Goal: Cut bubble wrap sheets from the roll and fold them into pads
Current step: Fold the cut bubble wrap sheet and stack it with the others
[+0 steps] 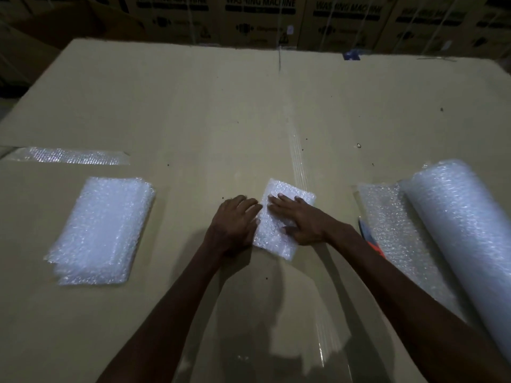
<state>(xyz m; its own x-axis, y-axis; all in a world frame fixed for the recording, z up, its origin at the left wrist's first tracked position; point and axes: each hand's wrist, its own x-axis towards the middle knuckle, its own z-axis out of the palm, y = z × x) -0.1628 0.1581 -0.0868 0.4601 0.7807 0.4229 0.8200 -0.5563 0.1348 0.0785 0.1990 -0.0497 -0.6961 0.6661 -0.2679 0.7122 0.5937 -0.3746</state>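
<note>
Bubble wrap pad (279,239) in the making lies near the middle of the cardboard-covered counter (193,106), towards its near edge, folded to a small rectangle. Right hand (300,218) lies flat on top with fingers spread and straight, pressing the layers down, probably so that the springy film does not unfold. Left hand (235,225) sits against the pad's left edge with fingers extended and touching it, apparently squaring or creasing that side; nothing is gripped by either hand. Finished pads (102,230) are stacked towards the counter's left edge, well apart from the work, which keeps the folding area free. Roll (464,239) lies along the right edge with its loose sheet (392,233) drawn out towards the middle, ready for cutting. An orange-handled tool (373,244), probably the cutter, rests partly under that sheet; its kind cannot be told.
</note>
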